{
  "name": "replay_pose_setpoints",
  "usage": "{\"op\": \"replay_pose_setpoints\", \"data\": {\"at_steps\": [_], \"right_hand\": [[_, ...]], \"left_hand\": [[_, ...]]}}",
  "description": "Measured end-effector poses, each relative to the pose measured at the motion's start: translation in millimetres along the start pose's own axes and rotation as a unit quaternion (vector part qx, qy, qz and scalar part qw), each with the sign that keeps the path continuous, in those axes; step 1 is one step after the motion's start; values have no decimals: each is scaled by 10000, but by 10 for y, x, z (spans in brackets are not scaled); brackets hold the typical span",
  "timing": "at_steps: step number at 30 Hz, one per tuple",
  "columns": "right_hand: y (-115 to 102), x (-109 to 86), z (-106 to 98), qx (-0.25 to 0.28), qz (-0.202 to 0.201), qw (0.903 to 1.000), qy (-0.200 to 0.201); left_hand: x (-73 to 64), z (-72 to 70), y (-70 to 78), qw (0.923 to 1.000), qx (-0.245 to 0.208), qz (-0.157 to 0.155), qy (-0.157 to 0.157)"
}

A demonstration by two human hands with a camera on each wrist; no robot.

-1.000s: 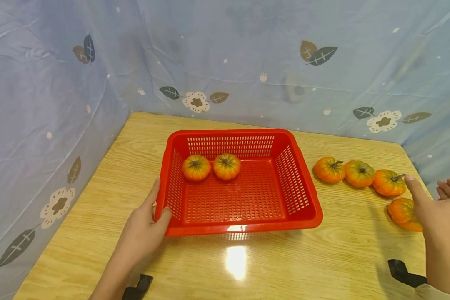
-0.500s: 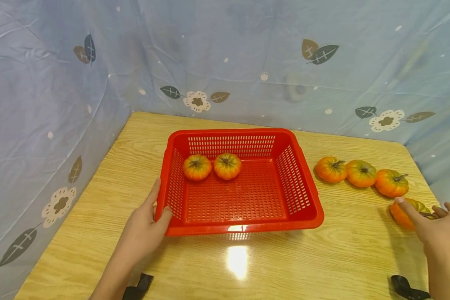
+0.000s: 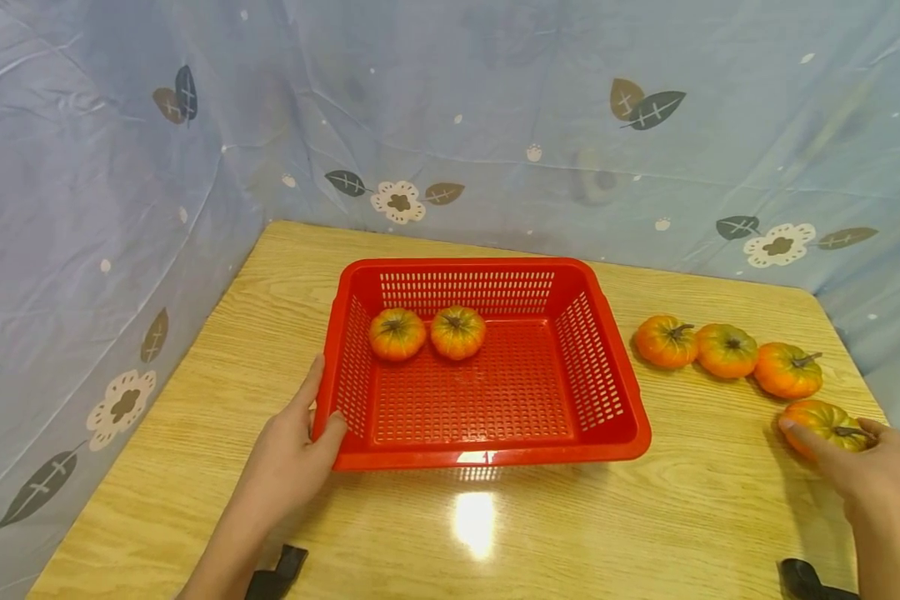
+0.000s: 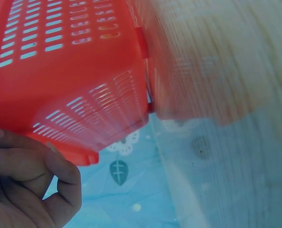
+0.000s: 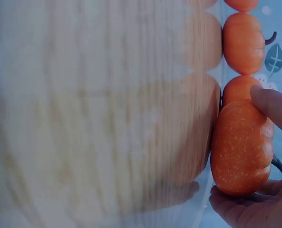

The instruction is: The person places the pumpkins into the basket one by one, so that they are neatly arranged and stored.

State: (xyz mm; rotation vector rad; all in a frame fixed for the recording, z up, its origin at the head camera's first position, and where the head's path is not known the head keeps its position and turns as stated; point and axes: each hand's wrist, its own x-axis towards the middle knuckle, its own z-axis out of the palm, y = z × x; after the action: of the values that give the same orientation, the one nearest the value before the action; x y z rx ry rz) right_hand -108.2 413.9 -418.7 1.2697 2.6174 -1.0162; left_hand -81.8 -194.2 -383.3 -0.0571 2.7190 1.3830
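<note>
A red plastic basket [image 3: 487,454] with slotted walls stands mid-table in the head view. My left hand [image 3: 292,454] grips its left rim, thumb on the inner side; the left wrist view shows curled fingers [image 4: 67,183] at the rim. Inside the basket, two small orange-green pumpkins [image 3: 457,333] sit side by side at the back left. At the right, my right hand [image 3: 873,471] holds the nearest pumpkin [image 3: 817,421] on the table, thumb on one side and fingers on the other. The right wrist view shows this pumpkin [image 5: 243,147] between thumb and fingers.
Three more pumpkins stand in a row behind the held one: a left one [image 3: 666,342], a middle one [image 3: 726,350] and a right one [image 3: 787,371]. A blue patterned cloth [image 3: 495,125] hangs behind and beside the wooden table [image 3: 570,533].
My right hand has come down and inward onto the nearest pumpkin, and its thumb and fingers have closed round it. The left hand keeps its grip on the basket, which stays in place.
</note>
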Motion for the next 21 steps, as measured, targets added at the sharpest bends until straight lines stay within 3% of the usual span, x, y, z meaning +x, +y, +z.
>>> {"op": "replay_pose_setpoints", "data": {"at_steps": [9, 21], "right_hand": [[-20, -31, 0, -175, 163, 9995, -211], [6, 1, -4, -364, 246, 9989, -139]], "left_hand": [[2, 1, -1, 10000, 63, 46, 32], [8, 6, -3, 9999, 7, 106, 43]]}}
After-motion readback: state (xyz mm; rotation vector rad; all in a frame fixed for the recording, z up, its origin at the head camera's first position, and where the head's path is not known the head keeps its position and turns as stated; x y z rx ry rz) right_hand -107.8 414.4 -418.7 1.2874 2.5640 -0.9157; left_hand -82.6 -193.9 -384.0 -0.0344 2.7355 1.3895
